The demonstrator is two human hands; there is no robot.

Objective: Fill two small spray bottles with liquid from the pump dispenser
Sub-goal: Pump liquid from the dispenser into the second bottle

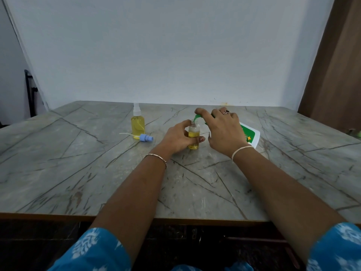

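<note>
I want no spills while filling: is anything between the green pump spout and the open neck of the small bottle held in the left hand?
Nothing visible. The green pump spout, pressed by the right hand, sits right over the open neck of the small clear bottle of yellow liquid gripped by the left hand.

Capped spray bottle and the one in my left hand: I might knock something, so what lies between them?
In the head view, a loose blue spray cap with its dip tube lies on the table between the capped bottle and the left hand.
</note>
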